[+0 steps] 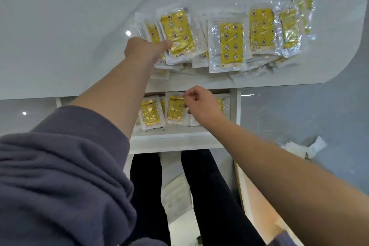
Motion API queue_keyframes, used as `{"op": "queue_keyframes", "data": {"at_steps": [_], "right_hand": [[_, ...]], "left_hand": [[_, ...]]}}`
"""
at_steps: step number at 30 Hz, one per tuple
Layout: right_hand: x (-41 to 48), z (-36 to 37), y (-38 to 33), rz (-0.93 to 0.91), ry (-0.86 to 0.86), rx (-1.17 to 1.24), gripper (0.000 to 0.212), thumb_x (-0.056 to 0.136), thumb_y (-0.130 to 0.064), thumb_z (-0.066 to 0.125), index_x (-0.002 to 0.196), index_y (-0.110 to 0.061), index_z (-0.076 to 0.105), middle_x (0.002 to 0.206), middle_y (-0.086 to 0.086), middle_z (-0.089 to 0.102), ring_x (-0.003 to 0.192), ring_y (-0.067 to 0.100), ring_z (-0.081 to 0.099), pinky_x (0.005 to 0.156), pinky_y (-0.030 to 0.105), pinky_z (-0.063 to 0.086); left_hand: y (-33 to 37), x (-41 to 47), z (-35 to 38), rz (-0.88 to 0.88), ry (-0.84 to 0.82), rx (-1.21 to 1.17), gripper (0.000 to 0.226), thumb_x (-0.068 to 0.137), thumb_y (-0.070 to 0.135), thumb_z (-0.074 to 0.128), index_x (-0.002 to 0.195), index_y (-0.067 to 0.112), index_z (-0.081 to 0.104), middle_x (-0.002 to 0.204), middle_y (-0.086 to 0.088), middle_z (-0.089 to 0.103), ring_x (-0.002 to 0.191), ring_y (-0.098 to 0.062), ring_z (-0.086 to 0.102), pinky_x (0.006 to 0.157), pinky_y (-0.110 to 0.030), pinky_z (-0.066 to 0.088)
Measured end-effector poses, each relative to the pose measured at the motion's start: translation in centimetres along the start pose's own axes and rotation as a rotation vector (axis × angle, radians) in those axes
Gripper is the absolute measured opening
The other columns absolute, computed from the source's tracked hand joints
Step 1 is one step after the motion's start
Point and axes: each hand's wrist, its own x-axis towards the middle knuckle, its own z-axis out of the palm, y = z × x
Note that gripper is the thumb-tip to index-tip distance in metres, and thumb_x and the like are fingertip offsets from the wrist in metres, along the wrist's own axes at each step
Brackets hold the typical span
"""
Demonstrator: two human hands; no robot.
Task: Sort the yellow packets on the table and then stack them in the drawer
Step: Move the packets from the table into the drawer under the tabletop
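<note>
My left hand (145,50) is reaching far across the bench (60,36) and gripping the left stack (177,32) of yellow packets, with my thumb lying on the top one and my fingers hidden beneath. The rest of the pile (231,44) is lying to the right, overlapping, close to the bench's near edge. My right hand (201,106) is hovering over the open drawer (169,136) just below that edge, fingers curled and pinching the far edge of the middle packet (174,111), which is lying flat in a row with others.
</note>
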Motion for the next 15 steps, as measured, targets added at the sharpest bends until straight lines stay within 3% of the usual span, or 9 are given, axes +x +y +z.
{"op": "queue_keyframes", "data": {"at_steps": [3, 6, 10, 13, 15], "right_hand": [[0.1, 0.0, 0.4, 0.025, -0.028, 0.025, 0.012, 0.095, -0.015, 0.050, 0.095, -0.023, 0.060, 0.083, -0.005, 0.067, 0.076, 0.019, 0.063, 0.058, 0.027, 0.047], [0.2, 0.1, 0.6, 0.047, -0.079, 0.070, 0.010, 0.096, -0.015, 0.051, 0.098, -0.018, 0.060, 0.082, -0.002, 0.067, 0.071, 0.016, 0.061, 0.061, 0.027, 0.048], [0.6, 0.0, 0.7, 0.136, -0.150, 0.349, 0.011, 0.098, -0.018, 0.052, 0.103, -0.013, 0.060, 0.089, 0.004, 0.069, 0.078, 0.019, 0.064, 0.068, 0.032, 0.052], [0.6, 0.1, 0.2, 0.219, -0.228, 0.675, 0.031, 0.099, -0.031, 0.050, 0.119, -0.010, 0.059, 0.098, 0.006, 0.071, 0.091, 0.021, 0.067, 0.076, 0.035, 0.055], [0.7, 0.4, -0.6, 0.197, -0.289, 0.734, 0.040, 0.097, -0.042, 0.047, 0.123, -0.013, 0.058, 0.103, 0.003, 0.071, 0.097, 0.020, 0.067, 0.080, 0.036, 0.055]], "left_hand": [[-0.4, 0.5, 0.0, -0.001, -0.076, -0.086, 0.077, 0.065, 0.036, 0.086, 0.130, 0.011, 0.054, 0.122, -0.005, 0.063, 0.109, -0.023, 0.062, 0.078, -0.031, 0.052], [-1.6, -0.1, -0.6, 0.032, -0.113, -0.212, 0.042, 0.078, 0.023, 0.078, 0.115, 0.016, 0.059, 0.104, 0.004, 0.066, 0.089, -0.011, 0.064, 0.071, -0.022, 0.051], [-5.0, -0.9, -3.2, 0.041, -0.142, -0.228, 0.056, 0.076, 0.028, 0.079, 0.125, 0.014, 0.056, 0.109, 0.003, 0.065, 0.098, -0.015, 0.060, 0.080, -0.028, 0.048], [-7.8, -1.5, -5.6, 0.001, -0.201, -0.176, 0.067, 0.061, 0.035, 0.085, 0.120, 0.017, 0.060, 0.108, 0.002, 0.068, 0.100, -0.018, 0.065, 0.084, -0.036, 0.052], [-9.3, -1.7, -6.5, -0.004, -0.257, -0.114, 0.068, 0.060, 0.035, 0.085, 0.121, 0.018, 0.061, 0.110, 0.000, 0.069, 0.102, -0.019, 0.065, 0.090, -0.038, 0.050]]}}
